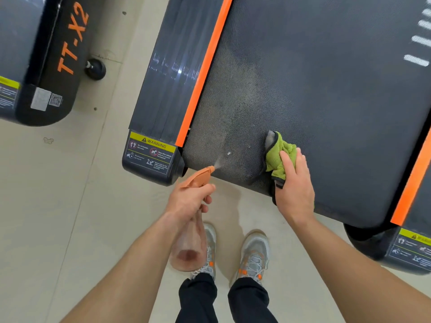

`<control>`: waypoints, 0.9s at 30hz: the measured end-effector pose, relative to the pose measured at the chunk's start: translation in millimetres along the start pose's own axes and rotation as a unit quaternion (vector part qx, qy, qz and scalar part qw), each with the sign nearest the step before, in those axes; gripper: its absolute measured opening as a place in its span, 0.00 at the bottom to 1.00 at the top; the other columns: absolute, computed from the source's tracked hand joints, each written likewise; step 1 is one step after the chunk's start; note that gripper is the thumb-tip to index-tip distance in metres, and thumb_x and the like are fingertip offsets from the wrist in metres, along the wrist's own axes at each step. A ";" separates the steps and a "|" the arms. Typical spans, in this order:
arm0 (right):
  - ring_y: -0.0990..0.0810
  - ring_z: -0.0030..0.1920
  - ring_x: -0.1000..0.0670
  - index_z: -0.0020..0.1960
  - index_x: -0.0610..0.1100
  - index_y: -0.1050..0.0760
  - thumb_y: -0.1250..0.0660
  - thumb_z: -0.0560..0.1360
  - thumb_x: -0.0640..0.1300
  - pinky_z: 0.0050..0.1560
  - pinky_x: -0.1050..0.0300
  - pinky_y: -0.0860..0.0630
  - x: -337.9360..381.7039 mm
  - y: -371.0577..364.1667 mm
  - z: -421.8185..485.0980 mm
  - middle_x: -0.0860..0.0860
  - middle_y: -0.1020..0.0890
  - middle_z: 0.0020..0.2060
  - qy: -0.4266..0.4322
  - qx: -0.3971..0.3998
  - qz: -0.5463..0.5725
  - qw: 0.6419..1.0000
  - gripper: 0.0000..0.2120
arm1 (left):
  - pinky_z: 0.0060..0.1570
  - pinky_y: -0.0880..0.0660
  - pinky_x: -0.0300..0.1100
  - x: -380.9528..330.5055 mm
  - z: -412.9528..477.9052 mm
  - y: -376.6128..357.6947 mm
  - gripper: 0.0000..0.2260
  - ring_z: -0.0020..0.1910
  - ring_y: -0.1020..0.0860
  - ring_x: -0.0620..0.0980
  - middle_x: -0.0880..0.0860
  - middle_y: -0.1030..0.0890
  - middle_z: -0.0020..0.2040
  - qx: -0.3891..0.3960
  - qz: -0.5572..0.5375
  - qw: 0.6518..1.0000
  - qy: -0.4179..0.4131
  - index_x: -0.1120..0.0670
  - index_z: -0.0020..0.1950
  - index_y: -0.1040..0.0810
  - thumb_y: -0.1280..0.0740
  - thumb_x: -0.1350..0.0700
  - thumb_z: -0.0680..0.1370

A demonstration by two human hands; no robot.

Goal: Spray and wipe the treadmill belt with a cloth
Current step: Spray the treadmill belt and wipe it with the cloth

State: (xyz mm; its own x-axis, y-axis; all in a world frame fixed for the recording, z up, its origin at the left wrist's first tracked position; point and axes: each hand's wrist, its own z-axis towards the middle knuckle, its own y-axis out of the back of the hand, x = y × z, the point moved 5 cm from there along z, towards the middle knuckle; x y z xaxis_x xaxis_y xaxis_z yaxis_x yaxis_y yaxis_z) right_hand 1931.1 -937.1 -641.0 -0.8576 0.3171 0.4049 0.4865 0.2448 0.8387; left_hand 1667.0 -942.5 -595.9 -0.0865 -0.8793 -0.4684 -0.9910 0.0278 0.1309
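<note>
The person is spraying. The left hand (pixel 191 201) is wrapped round the neck of the spray bottle (pixel 189 250), fingers on the trigger, and a fine mist leaves the orange nozzle toward the belt's (pixel 326 89) near left corner. The right hand (pixel 295 190) lies nearly flat on the bunched green cloth (pixel 277 159), pressing it to the belt by the rear edge. Done well, the spray should land lightly on the dull, dusty patch beside the orange strip (pixel 205 66) (not on the warning label (pixel 151 150)), with the cloth sweeping through it next. The belt is dark and finely dimpled. The cloth is plush terry with a dark edge, and the bottle is rounded, translucent plastic.
</note>
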 end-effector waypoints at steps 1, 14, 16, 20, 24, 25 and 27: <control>0.46 0.81 0.40 0.80 0.49 0.38 0.30 0.70 0.28 0.75 0.38 0.36 0.0 0.5 0.3 0.45 0.45 0.82 0.000 0.004 -0.002 1.000 0.42 | 0.31 0.25 0.36 1.9 -0.2 0.6 0.16 0.34 0.23 0.51 0.54 0.19 0.41 -0.003 -0.001 1.000 0.005 0.45 0.65 0.16 0.27 0.58 0.78; 0.48 0.81 0.42 0.81 0.50 0.40 0.29 0.74 0.33 0.75 0.39 0.34 0.9 8.0 4.6 0.47 0.47 0.83 0.015 0.031 -0.030 0.999 0.40 | 0.38 0.21 0.33 -48.6 11.9 0.0 0.16 0.36 0.18 0.45 0.47 0.14 0.55 -0.028 -0.056 0.998 -0.017 0.43 0.63 0.16 0.23 0.49 0.76; 0.45 0.80 0.38 0.80 0.48 0.39 0.25 0.71 0.34 0.75 0.37 0.36 13.5 1.1 8.2 0.44 0.45 0.82 0.093 0.040 -0.069 0.992 0.42 | 0.41 0.18 0.37 -59.4 20.4 -3.1 0.15 0.40 0.16 0.44 0.49 0.13 0.54 -0.016 -0.067 0.997 -0.034 0.40 0.64 0.17 0.24 0.50 0.77; 0.41 0.80 0.37 0.80 0.48 0.38 0.20 0.64 0.41 0.76 0.37 0.42 64.2 -22.3 49.9 0.42 0.42 0.81 0.385 0.116 -0.150 0.903 0.48 | 0.36 0.22 0.37 -81.5 44.5 -5.6 0.16 0.50 0.16 0.45 0.53 0.13 0.52 0.023 -0.102 0.992 -0.074 0.37 0.63 0.19 0.27 0.56 0.80; 0.42 0.80 0.38 0.79 0.46 0.38 0.24 0.70 0.41 0.77 0.37 0.45 102.7 -3.9 170.8 0.43 0.40 0.80 0.328 0.018 -0.169 0.929 0.42 | 0.35 0.23 0.38 -99.9 68.1 -3.5 0.14 0.48 0.16 0.47 0.55 0.14 0.51 0.074 -0.073 0.990 -0.095 0.38 0.60 0.18 0.28 0.56 0.80; 0.44 0.81 0.40 0.80 0.47 0.38 0.27 0.74 0.42 0.78 0.38 0.46 108.7 3.6 199.2 0.44 0.41 0.81 0.274 -0.018 -0.161 0.948 0.38 | 0.36 0.23 0.38 -102.8 72.1 -1.2 0.14 0.46 0.17 0.46 0.57 0.13 0.50 0.087 -0.063 0.989 -0.098 0.39 0.62 0.18 0.28 0.56 0.80; 0.46 0.81 0.42 0.80 0.48 0.40 0.33 0.79 0.45 0.80 0.41 0.48 120.1 16.1 236.8 0.46 0.42 0.82 0.174 -0.072 -0.127 0.974 0.32 | 0.38 0.22 0.38 -107.1 77.0 3.8 0.15 0.46 0.17 0.45 0.57 0.13 0.51 0.108 -0.048 0.987 -0.106 0.39 0.65 0.18 0.28 0.55 0.80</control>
State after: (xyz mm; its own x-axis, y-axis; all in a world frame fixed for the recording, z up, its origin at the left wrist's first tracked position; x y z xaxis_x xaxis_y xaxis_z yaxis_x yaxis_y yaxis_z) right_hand 1875.5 -678.1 -665.1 -0.9642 -0.0725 0.2552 0.2440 0.1353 0.9603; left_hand 1664.6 -811.5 -612.5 0.0112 -0.7636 -0.6456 -0.9923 0.0710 -0.1012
